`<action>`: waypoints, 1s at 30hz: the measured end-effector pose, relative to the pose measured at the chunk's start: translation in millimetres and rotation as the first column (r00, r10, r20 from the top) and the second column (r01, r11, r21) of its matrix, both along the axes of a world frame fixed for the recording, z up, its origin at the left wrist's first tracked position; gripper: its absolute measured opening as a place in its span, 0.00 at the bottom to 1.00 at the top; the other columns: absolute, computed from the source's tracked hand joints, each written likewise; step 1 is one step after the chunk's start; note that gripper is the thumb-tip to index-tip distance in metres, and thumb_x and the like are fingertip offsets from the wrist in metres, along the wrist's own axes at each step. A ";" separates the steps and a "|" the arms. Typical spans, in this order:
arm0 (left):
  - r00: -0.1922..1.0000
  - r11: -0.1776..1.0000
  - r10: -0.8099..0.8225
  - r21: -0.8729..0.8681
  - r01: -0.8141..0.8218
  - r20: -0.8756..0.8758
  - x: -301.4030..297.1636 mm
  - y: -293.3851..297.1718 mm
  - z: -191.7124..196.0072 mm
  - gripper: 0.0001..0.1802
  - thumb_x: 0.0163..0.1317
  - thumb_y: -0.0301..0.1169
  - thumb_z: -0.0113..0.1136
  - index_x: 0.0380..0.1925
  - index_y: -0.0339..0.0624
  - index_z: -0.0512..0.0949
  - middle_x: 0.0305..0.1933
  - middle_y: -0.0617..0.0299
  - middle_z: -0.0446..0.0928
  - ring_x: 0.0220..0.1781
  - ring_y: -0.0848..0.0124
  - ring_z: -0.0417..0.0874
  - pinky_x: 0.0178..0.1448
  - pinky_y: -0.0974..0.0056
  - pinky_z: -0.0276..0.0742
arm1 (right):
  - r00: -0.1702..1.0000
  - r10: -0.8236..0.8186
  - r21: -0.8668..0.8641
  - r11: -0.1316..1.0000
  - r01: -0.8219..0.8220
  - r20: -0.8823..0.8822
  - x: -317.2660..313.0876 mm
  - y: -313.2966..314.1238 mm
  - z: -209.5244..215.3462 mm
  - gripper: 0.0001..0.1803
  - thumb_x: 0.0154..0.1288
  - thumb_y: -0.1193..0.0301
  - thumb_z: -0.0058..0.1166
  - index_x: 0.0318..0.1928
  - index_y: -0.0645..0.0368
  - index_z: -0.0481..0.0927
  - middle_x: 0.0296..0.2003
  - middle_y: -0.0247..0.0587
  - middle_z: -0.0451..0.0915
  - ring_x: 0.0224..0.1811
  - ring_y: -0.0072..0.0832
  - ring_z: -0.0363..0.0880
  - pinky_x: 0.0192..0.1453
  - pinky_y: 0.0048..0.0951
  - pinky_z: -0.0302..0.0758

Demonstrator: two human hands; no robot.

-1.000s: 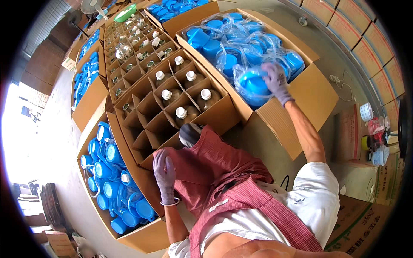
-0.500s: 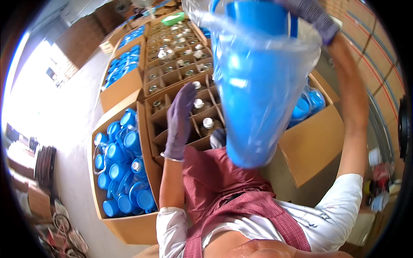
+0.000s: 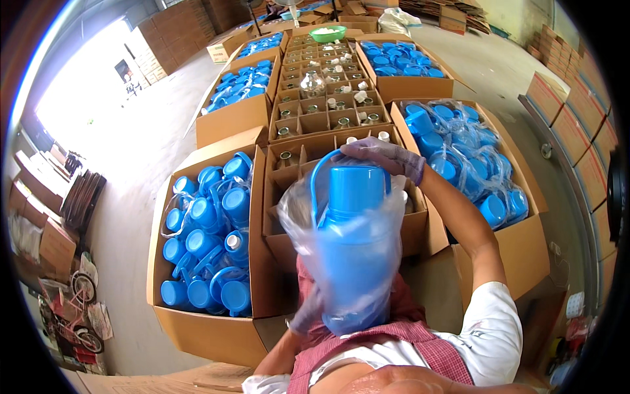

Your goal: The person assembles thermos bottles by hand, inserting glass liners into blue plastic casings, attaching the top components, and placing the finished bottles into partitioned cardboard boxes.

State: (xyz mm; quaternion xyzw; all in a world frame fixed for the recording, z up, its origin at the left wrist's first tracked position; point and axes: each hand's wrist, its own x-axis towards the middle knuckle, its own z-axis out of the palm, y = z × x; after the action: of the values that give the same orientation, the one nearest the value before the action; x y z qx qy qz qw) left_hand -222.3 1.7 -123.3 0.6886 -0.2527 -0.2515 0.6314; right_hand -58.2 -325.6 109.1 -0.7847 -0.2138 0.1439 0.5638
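A blue thermos flask (image 3: 357,259) stands upright against my lap inside a loose, clear plastic bag (image 3: 298,210). Its blue handle (image 3: 315,187) arches up on the left of the cap. My right hand (image 3: 384,157), in a purple-grey glove, is closed over the top of the flask's cap. Low on the flask's left side is my gloved left hand (image 3: 310,312), against the bag; its fingers are smeared by motion and partly hidden. Just beyond the flask is a divided carton (image 3: 279,220) holding bottles with silvery necks and white stoppers.
Open cartons of blue thermos flasks flank me, one on the left (image 3: 197,331) and one on the right (image 3: 518,256). Further back, a green basin (image 3: 328,34) sits on the divided cartons. A pallet of stacked boxes (image 3: 577,138) stands at far right, a bicycle (image 3: 82,295) at lower left.
The flask has come down from close in front of me to my lap. My right hand has lowered with it, and my left hand has moved from above the carton to the flask's lower side.
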 end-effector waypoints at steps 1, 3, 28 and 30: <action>0.983 0.998 0.038 -0.032 -0.045 -0.179 -28.0 -1.4 33.4 0.35 0.69 0.34 0.57 0.71 0.37 0.55 0.64 0.52 0.68 0.64 0.62 0.69 0.66 0.59 0.69 | 0.999 0.005 0.046 0.999 -0.003 -0.036 1.0 -0.5 -4.1 0.35 0.71 0.41 0.47 0.55 0.62 0.81 0.48 0.41 0.83 0.50 0.26 0.80 0.60 0.29 0.75; 0.913 0.997 0.021 -0.055 -0.047 -0.406 -72.0 15.0 54.5 0.35 0.70 0.34 0.57 0.72 0.37 0.55 0.65 0.53 0.69 0.68 0.65 0.67 0.69 0.61 0.66 | 0.998 0.064 0.053 0.997 -0.062 -0.027 7.7 15.0 9.6 0.34 0.70 0.41 0.48 0.56 0.59 0.82 0.48 0.39 0.83 0.51 0.26 0.80 0.61 0.29 0.74; 0.676 0.811 0.573 -0.438 -0.387 0.463 181.3 -17.3 173.1 0.36 0.52 0.34 0.75 0.59 0.44 0.67 0.57 0.55 0.70 0.61 0.65 0.71 0.65 0.59 0.71 | 0.905 -0.252 0.281 0.947 0.158 0.341 14.2 113.6 -37.1 0.46 0.65 0.52 0.62 0.73 0.63 0.58 0.70 0.49 0.63 0.73 0.37 0.60 0.75 0.38 0.58; 0.355 0.682 0.691 -0.407 -0.607 0.629 186.3 23.1 163.1 0.36 0.50 0.34 0.77 0.58 0.44 0.69 0.55 0.54 0.73 0.58 0.61 0.75 0.64 0.57 0.72 | 0.959 -0.161 0.376 0.924 0.063 0.235 15.7 131.1 -35.4 0.42 0.67 0.58 0.61 0.74 0.60 0.57 0.71 0.46 0.62 0.72 0.36 0.61 0.75 0.37 0.60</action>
State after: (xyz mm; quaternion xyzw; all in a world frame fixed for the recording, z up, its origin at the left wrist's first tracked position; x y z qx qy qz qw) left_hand -35.9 24.9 39.8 0.7355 -0.2060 0.3369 0.5505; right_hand -42.5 -194.5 73.7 -0.6892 -0.2638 -0.0357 0.6739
